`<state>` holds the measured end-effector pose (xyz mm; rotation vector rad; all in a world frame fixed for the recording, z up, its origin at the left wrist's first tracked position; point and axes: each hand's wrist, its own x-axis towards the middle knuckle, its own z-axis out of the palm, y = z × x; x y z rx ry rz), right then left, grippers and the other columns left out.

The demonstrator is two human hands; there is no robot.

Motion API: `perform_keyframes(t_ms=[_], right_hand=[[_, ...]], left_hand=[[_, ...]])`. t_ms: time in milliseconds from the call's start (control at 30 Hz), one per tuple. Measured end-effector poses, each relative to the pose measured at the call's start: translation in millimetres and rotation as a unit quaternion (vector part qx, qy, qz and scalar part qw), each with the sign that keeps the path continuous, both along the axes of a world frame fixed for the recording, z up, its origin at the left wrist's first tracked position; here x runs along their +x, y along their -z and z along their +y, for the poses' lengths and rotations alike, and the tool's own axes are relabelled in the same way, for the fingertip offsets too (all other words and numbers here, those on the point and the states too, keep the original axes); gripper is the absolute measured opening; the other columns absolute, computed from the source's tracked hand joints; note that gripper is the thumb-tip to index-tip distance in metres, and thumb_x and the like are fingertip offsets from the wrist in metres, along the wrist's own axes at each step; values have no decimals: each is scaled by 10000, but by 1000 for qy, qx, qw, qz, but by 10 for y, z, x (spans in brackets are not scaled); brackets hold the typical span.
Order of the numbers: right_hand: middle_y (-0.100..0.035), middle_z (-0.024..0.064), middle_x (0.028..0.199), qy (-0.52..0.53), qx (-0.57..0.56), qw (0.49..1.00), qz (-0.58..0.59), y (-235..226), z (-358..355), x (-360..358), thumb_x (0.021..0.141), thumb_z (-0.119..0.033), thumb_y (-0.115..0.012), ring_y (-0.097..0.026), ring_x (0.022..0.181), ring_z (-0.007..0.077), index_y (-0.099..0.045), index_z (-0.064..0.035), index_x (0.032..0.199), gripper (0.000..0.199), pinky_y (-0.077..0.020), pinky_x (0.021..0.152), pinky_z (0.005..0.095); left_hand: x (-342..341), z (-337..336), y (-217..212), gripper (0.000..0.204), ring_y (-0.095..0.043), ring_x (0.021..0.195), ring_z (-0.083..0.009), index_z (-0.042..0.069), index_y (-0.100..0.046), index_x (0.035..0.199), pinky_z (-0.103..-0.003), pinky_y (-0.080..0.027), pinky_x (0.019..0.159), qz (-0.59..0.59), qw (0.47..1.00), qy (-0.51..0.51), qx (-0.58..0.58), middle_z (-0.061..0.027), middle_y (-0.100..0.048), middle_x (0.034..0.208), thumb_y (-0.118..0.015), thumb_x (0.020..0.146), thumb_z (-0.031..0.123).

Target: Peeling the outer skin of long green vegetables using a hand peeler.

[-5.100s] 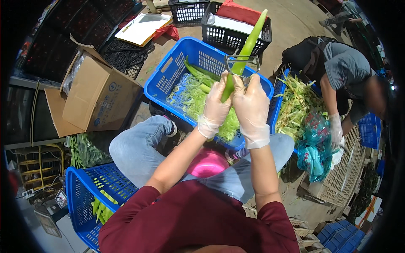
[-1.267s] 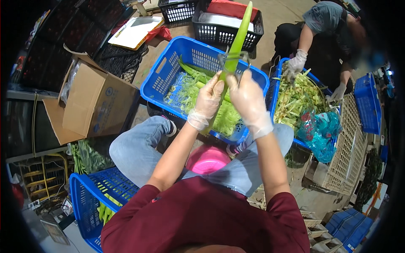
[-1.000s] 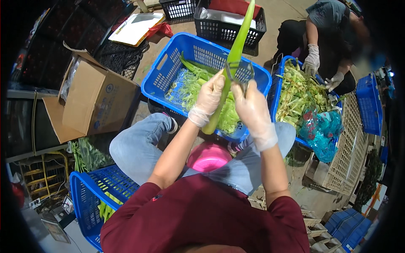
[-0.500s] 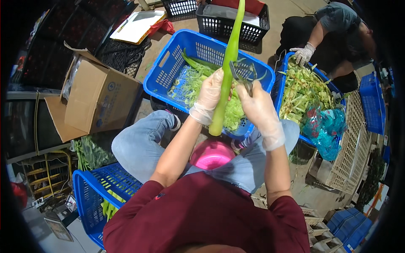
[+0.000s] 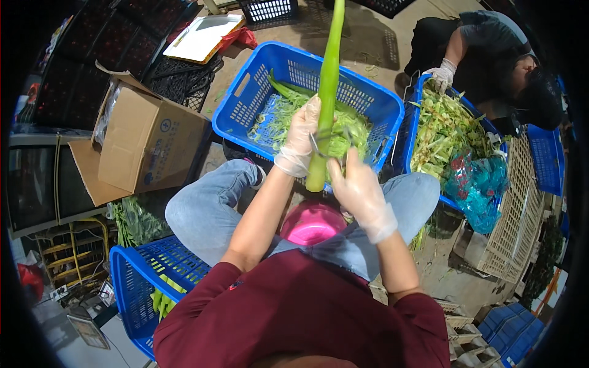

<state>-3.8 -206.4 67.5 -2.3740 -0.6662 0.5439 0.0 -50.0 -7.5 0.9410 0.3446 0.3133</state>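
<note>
Peeler [image 5: 315,146] nearer thick end of green stalk [image 5: 329,73], narrow end forward, slightly right

You seem to be in a produce market's work area: a blue basket [image 5: 288,56] of green shreds [image 5: 353,127], heaped leafy trimmings [image 5: 438,132] and a cardboard box [image 5: 126,141] surround you.

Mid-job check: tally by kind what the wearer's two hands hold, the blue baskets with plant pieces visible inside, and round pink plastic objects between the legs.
Green stalk, in the left hand: 1
Peeler, blurred, in the right hand: 1
Blue baskets with plant pieces, ahead, right and lower left: 3
Round pink plastic object: 1
Total: 6
</note>
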Motion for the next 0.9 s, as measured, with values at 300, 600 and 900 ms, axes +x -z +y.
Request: perform_keyframes(t_ms=[300, 600, 900], right_hand=[[-624, 295, 893, 25, 113, 993, -7, 62, -82, 80, 942, -262, -575, -606, 814, 503, -490, 18, 1003, 299, -475, 696, 541], [-641, 227, 872, 2, -9, 995, -103, 34, 107, -159, 932, -321, -588, -628, 774, 442, -516, -17, 942, 312, -501, 678, 513], [-647, 229, 829, 3, 66, 996, 65, -368, -475, -318, 914, -340, -615, -631, 775, 438, -535, -28, 914, 321, -494, 656, 497]], left_hand=[[35, 54, -155, 566, -562, 706, -111, 56, -565, 1219, -250, -487, 678, -30, 991, -15, -127, -25, -584, 856, -531, 955, 555], [20, 96, -157, 558, -547, 692, -101, 57, -553, 1252, -241, -484, 659, -29, 992, -27, -120, -3, -558, 813, -650, 910, 487], [21, 296, -206, 533, -478, 722, -96, 100, -485, 1265, -241, -449, 693, -131, 974, -65, -174, 2, -491, 833, -609, 935, 500]])
